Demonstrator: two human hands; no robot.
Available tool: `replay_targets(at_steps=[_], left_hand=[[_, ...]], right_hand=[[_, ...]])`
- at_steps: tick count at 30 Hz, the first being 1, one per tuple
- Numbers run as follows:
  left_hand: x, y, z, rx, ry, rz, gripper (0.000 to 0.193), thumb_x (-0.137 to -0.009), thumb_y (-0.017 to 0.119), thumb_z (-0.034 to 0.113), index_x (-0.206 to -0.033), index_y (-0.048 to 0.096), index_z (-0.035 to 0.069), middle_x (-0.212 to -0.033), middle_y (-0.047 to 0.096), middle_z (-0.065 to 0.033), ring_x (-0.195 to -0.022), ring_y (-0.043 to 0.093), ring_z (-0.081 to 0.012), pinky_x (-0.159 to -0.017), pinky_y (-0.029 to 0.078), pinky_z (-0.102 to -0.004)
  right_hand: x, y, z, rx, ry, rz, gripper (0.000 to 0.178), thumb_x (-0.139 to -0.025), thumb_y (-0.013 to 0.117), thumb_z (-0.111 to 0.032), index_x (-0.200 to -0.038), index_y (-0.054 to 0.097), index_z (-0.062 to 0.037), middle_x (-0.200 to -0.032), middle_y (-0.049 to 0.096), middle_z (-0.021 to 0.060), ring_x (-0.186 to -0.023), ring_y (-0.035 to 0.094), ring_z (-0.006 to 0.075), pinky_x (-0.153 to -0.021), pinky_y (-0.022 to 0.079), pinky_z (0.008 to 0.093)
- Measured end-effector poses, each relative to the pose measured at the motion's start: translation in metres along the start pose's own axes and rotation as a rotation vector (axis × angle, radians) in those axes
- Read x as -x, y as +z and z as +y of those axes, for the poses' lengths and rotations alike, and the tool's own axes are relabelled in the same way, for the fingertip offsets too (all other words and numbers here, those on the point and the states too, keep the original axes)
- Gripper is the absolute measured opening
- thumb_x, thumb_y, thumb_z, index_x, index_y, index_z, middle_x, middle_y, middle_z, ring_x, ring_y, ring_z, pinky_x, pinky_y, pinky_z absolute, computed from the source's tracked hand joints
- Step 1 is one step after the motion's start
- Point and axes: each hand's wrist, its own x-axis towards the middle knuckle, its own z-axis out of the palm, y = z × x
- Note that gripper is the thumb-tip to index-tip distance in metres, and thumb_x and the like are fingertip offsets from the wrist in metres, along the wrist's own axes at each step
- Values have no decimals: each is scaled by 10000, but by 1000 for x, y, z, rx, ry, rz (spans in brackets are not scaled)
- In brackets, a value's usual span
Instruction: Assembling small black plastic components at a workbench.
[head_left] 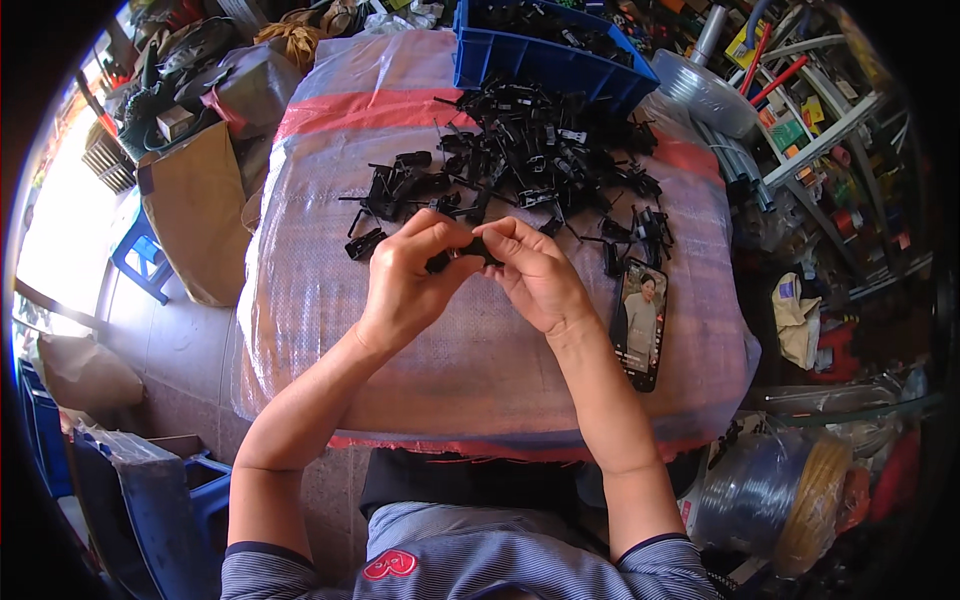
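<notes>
Both my hands meet over the middle of the covered table point(480, 370). Between them is a small black plastic part point(462, 254), mostly hidden by the fingers. My left hand point(415, 268) pinches it from the left with thumb and forefinger. My right hand point(535, 272) closes on its other side, fingertips bent around it. Just beyond the hands lies a loose heap of similar black plastic parts point(530, 150), several with thin rods sticking out. One black part point(366, 244) lies apart, left of my left hand.
A blue plastic crate point(550, 62) with more black parts stands at the far edge. A phone point(641, 325) with a lit screen lies right of my right forearm. Metal shelving point(830, 150) crowds the right; a blue stool point(145, 250) and cardboard point(195, 215) stand left.
</notes>
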Motion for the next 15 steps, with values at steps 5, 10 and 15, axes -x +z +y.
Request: replay_targets(at_steps=[5,10,15], left_hand=[[-2,-5,1,181,-284,13,126,-729,675,15,-814,590,-22,-768,525,-15,-717,491,-80,-648,400,-221],[-1,-3,2,319,-408,25,129,-746,687,51,-803,586,-5,-759,504,4,-724,473,-67,-650,381,-213],[-2,-5,5,341,-329,3,127,-739,694,51,-787,587,0,-757,509,6,-731,475,-67,-660,377,-211]], right_hand=[[7,18,-2,45,-28,160,158,-887,547,-186,-1035,560,-131,-929,589,-26,-872,557,91,-747,478,326],[8,11,-6,60,-26,144,131,-858,590,-164,-980,614,-123,-1033,605,-15,-892,558,102,-772,463,326],[6,8,-3,76,-58,69,148,-829,621,-118,-977,630,-126,-1035,612,10,-890,561,107,-787,429,275]])
